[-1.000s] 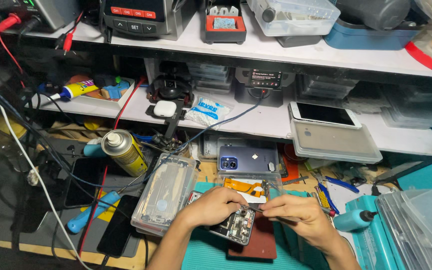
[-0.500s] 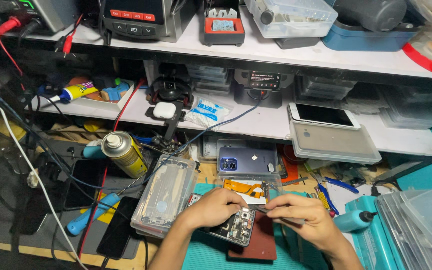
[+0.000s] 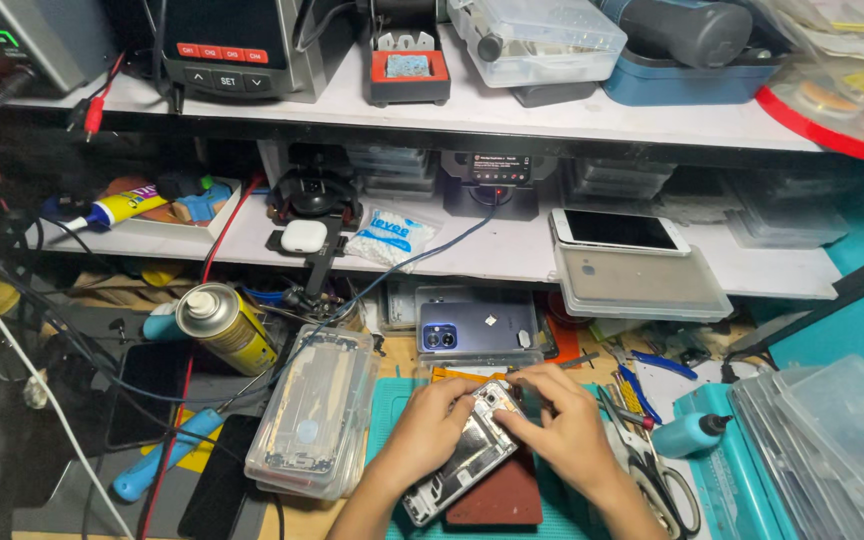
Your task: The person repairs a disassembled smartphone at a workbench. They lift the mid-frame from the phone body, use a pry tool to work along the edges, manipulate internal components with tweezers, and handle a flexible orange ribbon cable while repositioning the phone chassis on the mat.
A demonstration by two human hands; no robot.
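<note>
Far left on the bench: a yellow spray can (image 3: 224, 325) lying on its side, then a clear plastic box (image 3: 314, 410) with a phone part inside. Just right of the box, near the front edge: the left hand (image 3: 430, 432), fingers curled around the left side of an opened phone (image 3: 467, 455), steadying it. Lying tilted on a dark red pad (image 3: 500, 500) over a teal mat (image 3: 392, 400), back off, shiny metal and tiny parts showing. Looks light, stiff and thin, but easy to hurt inside; best held by the side edges, not the bare middle. Right hand (image 3: 562, 425) resting over the top end of the phone, fingertips pinched close together there; cannot tell if a small tool sits between them. Just behind the hands: 1 blue phone (image 3: 479, 328) lying flat, back up. Further right: scissors (image 3: 657, 480) and a small teal bottle (image 3: 687, 435).
</note>
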